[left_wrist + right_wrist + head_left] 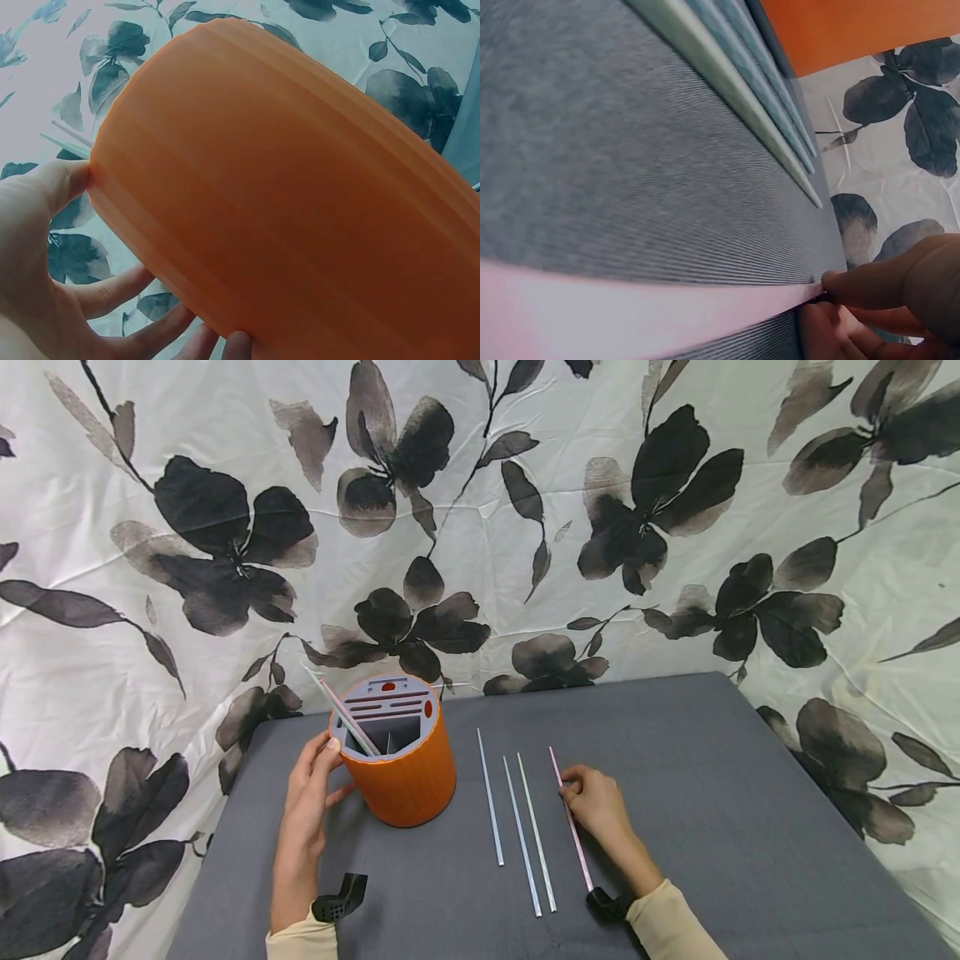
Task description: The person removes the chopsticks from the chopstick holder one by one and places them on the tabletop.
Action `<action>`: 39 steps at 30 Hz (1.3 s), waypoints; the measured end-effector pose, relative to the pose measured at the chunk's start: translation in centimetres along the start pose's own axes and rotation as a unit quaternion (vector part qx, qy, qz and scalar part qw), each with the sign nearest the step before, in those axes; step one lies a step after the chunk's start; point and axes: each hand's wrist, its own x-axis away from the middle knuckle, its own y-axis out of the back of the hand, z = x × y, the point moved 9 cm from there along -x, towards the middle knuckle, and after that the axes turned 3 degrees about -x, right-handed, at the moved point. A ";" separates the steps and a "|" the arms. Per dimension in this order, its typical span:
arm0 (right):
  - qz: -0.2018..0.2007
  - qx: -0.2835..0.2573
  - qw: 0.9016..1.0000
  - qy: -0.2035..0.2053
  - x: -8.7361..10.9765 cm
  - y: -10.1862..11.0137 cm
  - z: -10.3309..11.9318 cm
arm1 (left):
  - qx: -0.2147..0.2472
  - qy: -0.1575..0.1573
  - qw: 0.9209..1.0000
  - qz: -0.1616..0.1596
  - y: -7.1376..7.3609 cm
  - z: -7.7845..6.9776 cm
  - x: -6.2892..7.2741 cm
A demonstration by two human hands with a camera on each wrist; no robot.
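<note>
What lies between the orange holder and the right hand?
Head view: from the orange holder, two pale blue sticks, then a pale green stick, lie side by side on the grey table. The right hand pinches a pink stick.

One ribbed orange cylindrical holder (pixel 408 789) touches the left fingers (pixel 112 295), at least two thin pale sticks (pixel 343 711) leaning inside. The right fingers (pixel 874 285) pinch one slim pink stick (pixel 575 835); left of them lie two pale-blue sticks (pixel 490 797) and one pale-green stick (pixel 537 832).
</note>
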 end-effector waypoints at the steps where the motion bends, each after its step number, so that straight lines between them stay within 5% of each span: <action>1: 0.001 0.001 1.000 0.000 0.0 -0.1 0.0 | 0.000 -0.001 1.000 0.000 0.0 0.0 0.0; 18: -0.001 -0.025 1.000 -0.003 -0.1 0.3 0.1 | 0.000 0.001 1.000 0.001 -0.1 0.1 0.0; 24: -0.010 -0.043 0.998 0.055 -1.1 1.5 2.3 | 0.003 -0.001 1.000 -0.002 0.1 0.1 -0.1; 32: -0.010 -0.131 0.984 0.123 -1.7 2.5 6.0 | 0.003 -0.002 1.000 -0.004 0.2 0.1 -0.1; 39: -0.013 -0.228 0.955 0.187 -1.7 3.5 10.0 | 0.003 0.002 1.000 -0.004 0.1 0.2 -0.2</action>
